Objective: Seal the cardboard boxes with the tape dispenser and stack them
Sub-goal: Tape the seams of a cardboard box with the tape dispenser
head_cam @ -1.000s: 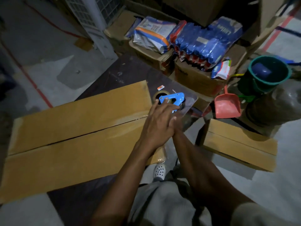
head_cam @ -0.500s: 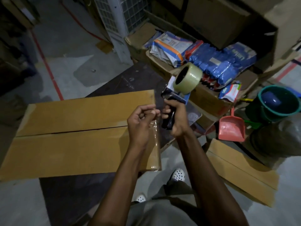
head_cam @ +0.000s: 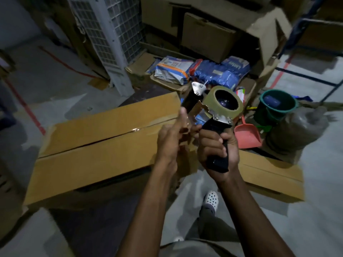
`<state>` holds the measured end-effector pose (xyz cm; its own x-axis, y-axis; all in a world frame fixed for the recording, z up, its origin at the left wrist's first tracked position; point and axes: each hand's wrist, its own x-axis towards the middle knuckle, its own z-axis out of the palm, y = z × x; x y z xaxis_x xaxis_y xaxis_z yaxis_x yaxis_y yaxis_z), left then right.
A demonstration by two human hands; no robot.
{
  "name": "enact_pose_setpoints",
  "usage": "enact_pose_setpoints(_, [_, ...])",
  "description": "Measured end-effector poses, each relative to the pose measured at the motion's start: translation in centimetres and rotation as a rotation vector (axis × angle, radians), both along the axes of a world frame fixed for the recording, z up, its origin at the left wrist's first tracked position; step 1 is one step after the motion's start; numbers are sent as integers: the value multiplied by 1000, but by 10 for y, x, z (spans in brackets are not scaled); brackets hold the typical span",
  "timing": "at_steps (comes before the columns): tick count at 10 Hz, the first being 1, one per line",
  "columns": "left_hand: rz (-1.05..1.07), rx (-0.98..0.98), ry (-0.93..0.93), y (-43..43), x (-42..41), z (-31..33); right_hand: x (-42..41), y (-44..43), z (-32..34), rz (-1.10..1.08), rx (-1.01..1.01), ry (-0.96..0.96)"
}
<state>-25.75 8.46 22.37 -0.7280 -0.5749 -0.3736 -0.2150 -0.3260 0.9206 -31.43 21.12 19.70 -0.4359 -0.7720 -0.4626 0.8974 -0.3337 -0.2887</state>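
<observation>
Two hands up: the right hand (head_cam: 213,145) grips the dispenser (head_cam: 215,123) by its handle; the left hand (head_cam: 170,140), thumb raised, is just beside it (pinching tape (head_cam: 210,98) or not, I cannot tell). One box (head_cam: 104,145) lies left of them.

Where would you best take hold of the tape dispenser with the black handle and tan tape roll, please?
By the black handle, coming from below on the near side, as the right hand grips it, fingers wrapped round. The handle juts down toward the person, while the tan tape roll and metal cutter sit on top.
</observation>
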Motion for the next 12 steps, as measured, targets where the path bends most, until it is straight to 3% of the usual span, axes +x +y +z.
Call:
enact_pose_setpoints(1, [23,112,-18,-9,47,6,46,14,-11,94,-268,33])
enact_pose_setpoints(2, [-82,327,-32,-16,75,9,76,21,-14,188,-381,100])
enact_pose_setpoints(3, [-219,615,28,-16,111,9,95,35,-23,313,-456,136])
enact_pose_setpoints(4, [-201,700,94,-8,129,5,105,49,-27,360,-436,176])
enact_pose_setpoints(6, [-72,789,262,40,164,1,116,97,-25,459,-398,327])
enact_pose_setpoints(8, [-103,872,366,90,194,-9,132,142,-32,542,-421,377])
enact_pose_setpoints(12, [-114,905,287,148,248,-27,166,201,-61,684,-457,633])
